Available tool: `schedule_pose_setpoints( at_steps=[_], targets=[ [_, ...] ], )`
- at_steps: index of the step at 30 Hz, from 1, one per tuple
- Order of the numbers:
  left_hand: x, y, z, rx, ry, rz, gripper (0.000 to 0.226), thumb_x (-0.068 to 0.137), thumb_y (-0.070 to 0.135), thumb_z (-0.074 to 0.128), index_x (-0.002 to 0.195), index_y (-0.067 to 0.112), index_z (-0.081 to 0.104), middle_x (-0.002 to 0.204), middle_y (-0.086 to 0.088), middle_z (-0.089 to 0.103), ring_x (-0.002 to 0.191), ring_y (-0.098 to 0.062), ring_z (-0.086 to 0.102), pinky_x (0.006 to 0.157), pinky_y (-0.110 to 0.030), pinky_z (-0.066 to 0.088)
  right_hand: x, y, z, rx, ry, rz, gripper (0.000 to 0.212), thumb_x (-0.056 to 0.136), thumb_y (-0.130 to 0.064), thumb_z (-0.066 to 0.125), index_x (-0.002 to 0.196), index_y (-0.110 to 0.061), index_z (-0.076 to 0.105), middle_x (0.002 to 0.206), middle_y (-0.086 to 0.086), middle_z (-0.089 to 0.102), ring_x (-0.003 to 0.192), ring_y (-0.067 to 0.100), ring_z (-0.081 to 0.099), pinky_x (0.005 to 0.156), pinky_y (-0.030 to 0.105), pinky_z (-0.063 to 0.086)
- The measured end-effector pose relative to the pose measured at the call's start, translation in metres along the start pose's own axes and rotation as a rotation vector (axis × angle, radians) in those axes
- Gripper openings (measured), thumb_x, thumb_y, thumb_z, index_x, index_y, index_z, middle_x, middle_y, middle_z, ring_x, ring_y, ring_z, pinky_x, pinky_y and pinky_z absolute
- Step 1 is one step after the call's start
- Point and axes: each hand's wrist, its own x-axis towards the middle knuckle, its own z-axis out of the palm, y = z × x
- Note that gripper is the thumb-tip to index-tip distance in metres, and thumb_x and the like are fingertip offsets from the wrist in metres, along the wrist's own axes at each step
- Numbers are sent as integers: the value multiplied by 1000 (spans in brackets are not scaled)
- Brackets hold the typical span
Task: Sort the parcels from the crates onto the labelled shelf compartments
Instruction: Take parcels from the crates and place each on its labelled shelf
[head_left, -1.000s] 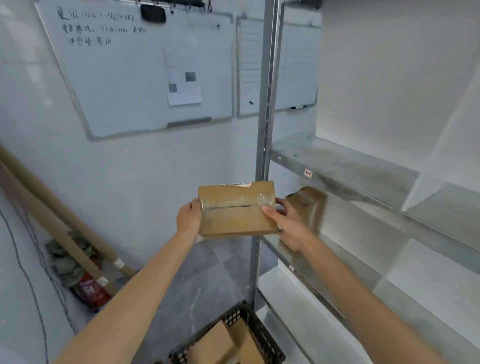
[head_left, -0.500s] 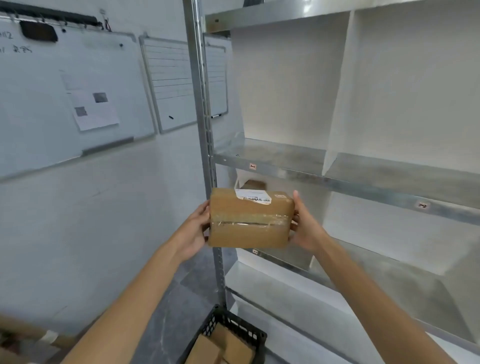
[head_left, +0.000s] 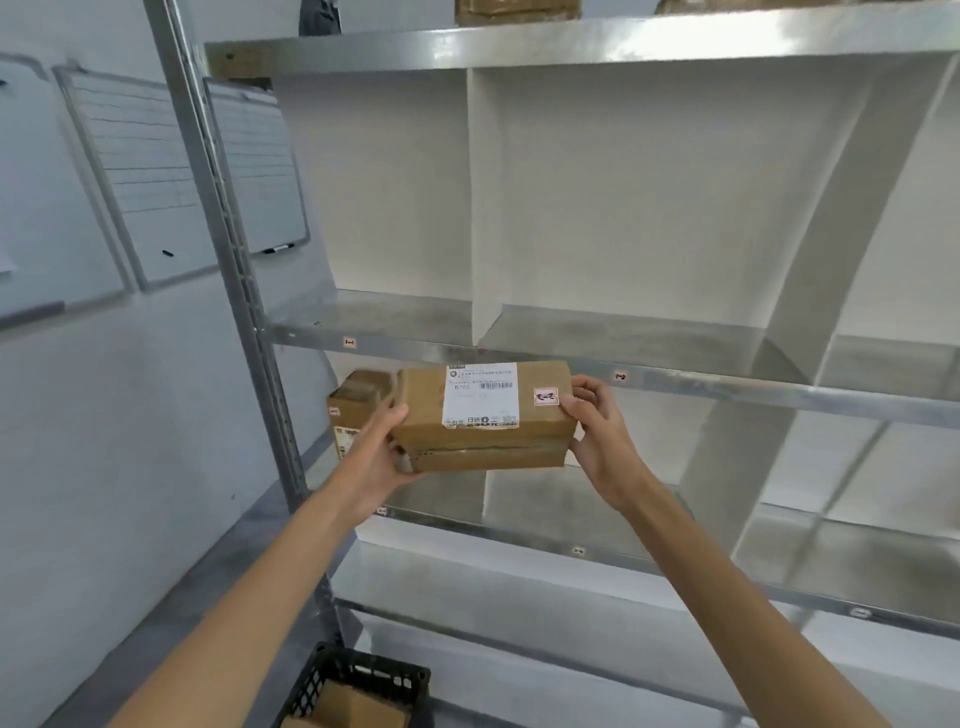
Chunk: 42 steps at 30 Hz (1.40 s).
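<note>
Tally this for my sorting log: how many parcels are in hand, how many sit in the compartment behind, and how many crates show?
Held parcel: 1
Shelved parcel: 1
Black crate: 1
Total: 3
Not counted, because they are cut off by the frame: crate contents and top-shelf boxes.

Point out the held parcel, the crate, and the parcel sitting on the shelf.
Held parcel (head_left: 482, 400), head view, on its white label.
Crate (head_left: 374, 673), head view, on its black wall.
Shelved parcel (head_left: 353, 400), head view, on its front face.
</note>
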Motion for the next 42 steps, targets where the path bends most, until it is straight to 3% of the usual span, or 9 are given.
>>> schedule_pose_setpoints(
  at_steps=[5, 12, 20, 22, 25, 29, 31, 36, 42],
  targets=[
    [13, -12, 31, 2, -73, 98, 84, 58, 53, 78, 133, 40, 44, 136, -5, 52, 126, -29, 47, 98, -57, 43, -13, -20, -33, -99, -44, -58, 43, 70, -38, 66, 109, -30, 50, 112, -11, 60, 98, 7, 56, 85, 35, 36],
    [25, -18, 64, -20, -65, 122, 72, 60, 40, 70, 127, 32, 45, 118, -3, 61, 112, -25, 52, 97, -59, 41, -16, -28, -57, -107, 53, -37, 46, 77, -50, 60, 120, -36, 52, 130, -8, 55, 125, 14, 46, 107, 51, 28],
    [24, -32, 109, -88, 52, 155, 70, 64, 34, 69, 128, 32, 40, 112, -1, 60, 106, -22, 54, 80, -43, 50, -27, -12, -51, 156, 185, 174, 90, 65, -81, 44, 144, -44, 18, 154, -6, 17, 143, 34, 16, 108, 64, 25],
    [20, -39, 120, -77, 45, 149, 66, 66, 33, 68, 126, 35, 39, 118, -1, 58, 110, -22, 53, 79, -42, 50, -30, -8, -48, 171, 156, 146, 88, 68, -80, 51, 141, -51, 13, 155, -7, 18, 140, 36, 22, 106, 66, 26],
    [12, -47, 128, 85, -35, 71, 60, 66, 37, 71, 116, 40, 38, 130, 0, 53, 116, -20, 52, 93, -45, 45, -31, -12, -52, 132, 186, 85, 83, 68, -63, 64, 137, -48, 21, 140, -4, 45, 124, 30, 48, 102, 60, 35],
    [10, -40, 113, 333, -162, -141, 94, 47, 69, 72, 126, 37, 32, 127, 3, 52, 119, -16, 48, 113, -54, 20, -31, -26, -71, -38, 113, 51, 70, 70, -58, 63, 133, -43, 35, 123, -1, 60, 106, 23, 60, 86, 39, 49],
    [14, -33, 111, 390, -207, -176, 107, 42, 78, 72, 133, 43, 29, 137, 1, 46, 129, -19, 40, 114, -54, 16, -31, -30, -75, -111, 27, 78, 63, 79, -55, 55, 136, -37, 36, 122, 3, 61, 107, 25, 60, 87, 41, 49],
    [20, -30, 134, 393, -329, -182, 87, 65, 50, 74, 137, 40, 27, 122, -2, 64, 117, -23, 56, 107, -50, 37, -31, -33, -68, -296, -88, 122, 69, 79, -64, 56, 138, -31, 38, 124, 9, 63, 118, 34, 56, 105, 59, 37],
    [15, -35, 143, 214, -232, -60, 95, 73, 34, 76, 145, 34, 14, 116, -9, 65, 111, -25, 61, 91, -46, 52, -43, -43, -75, -347, -88, 143, 75, 71, -82, 46, 138, -49, 36, 145, -6, 44, 134, 24, 39, 110, 60, 28]
  ],
)
